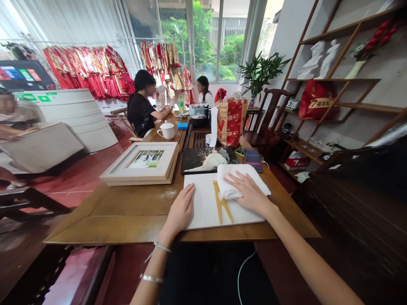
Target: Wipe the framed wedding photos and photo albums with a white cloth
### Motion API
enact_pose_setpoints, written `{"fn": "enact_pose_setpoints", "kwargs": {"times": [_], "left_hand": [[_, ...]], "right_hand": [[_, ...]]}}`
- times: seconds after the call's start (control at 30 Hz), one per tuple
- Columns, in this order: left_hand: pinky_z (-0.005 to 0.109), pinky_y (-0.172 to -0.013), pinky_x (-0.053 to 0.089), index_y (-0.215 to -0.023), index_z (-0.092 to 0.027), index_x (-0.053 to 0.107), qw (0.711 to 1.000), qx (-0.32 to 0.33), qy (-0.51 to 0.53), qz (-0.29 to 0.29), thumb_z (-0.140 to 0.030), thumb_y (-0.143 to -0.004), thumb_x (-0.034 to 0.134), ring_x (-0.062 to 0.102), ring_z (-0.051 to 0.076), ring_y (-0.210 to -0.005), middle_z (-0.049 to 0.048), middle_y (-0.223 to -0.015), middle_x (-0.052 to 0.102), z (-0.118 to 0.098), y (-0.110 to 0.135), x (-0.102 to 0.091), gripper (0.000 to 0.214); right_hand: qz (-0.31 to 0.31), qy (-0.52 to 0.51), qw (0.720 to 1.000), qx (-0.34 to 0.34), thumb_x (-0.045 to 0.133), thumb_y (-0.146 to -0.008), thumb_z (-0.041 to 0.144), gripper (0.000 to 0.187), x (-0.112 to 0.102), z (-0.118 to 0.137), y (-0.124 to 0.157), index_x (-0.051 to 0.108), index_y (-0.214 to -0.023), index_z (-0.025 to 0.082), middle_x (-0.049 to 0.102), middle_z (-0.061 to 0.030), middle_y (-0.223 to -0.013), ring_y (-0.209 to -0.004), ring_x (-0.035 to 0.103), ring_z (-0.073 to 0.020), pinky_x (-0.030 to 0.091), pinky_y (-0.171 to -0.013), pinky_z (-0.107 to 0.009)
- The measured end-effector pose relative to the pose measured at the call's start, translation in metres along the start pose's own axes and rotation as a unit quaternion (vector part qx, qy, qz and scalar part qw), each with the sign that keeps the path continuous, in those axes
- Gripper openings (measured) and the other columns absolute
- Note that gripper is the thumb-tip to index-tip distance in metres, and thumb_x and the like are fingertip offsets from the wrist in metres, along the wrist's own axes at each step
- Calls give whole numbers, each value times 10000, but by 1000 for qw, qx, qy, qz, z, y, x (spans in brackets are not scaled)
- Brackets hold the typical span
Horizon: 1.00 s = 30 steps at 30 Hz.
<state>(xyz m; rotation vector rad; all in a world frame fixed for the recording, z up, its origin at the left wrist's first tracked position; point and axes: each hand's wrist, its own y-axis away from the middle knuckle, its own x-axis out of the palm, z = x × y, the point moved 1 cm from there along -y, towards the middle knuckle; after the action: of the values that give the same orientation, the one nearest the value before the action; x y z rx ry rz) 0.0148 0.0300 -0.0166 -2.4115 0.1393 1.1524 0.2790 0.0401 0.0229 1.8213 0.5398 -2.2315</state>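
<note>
At table's point(127, 212) near edge, board point(203, 212) with cloth point(244, 176) on its far right corner, forked tool point(221, 204) just left. Behind-left of board, picture frames point(141, 163); behind, dark panel point(203, 161), phone point(253, 159) at right.

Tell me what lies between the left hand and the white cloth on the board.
A yellow forked tool lies on the white board between the left hand and the cloth, which the right hand presses flat.

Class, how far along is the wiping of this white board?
Done: the flat white rectangular board looks mostly clean. In hand: the right hand presses a folded white cloth on it, left hand steadying its edge. Left: the area under the yellow forked tool.
</note>
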Motion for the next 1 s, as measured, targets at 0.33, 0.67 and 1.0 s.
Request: {"fn": "enact_pose_setpoints", "kwargs": {"times": [0.33, 0.67, 1.0], "left_hand": [[469, -1124, 321, -1302, -139, 507, 1000, 11, -2, -1, -183, -921, 326, 402, 235, -1335, 136, -1406, 478, 0, -1, 3, 425], [445, -1137, 304, -1284, -102, 513, 1000, 2, -3, 21, -200, -924, 298, 397, 225, -1339, 148, -1413, 468, -4, -2, -3, 431], [457, -1123, 324, -1268, -170, 525, 1000, 10, 9, -7, -190, -914, 331, 418, 220, -1324, 114, -1397, 491, -1, -2, 1, 404]], "right_hand": [[12, 2, 992, -126, 479, -629, 31, 871, -8, 30, 95, 307, -1453, 257, 295, -11, -1518, -1421, 137, -252, 132, -1142, -521], [18, -15, 998, -57, 497, -643, 56, 825, -7, -7, 31, 357, -1428, 269, 321, -3, -1506, -1405, 208, -222, 168, -1133, -485], [-6, -26, 1000, -1, 476, -660, 86, 787, 5, 25, 4, 380, -1419, 267, 324, -15, -1505, -1406, 197, -255, 138, -1130, -520]]}}
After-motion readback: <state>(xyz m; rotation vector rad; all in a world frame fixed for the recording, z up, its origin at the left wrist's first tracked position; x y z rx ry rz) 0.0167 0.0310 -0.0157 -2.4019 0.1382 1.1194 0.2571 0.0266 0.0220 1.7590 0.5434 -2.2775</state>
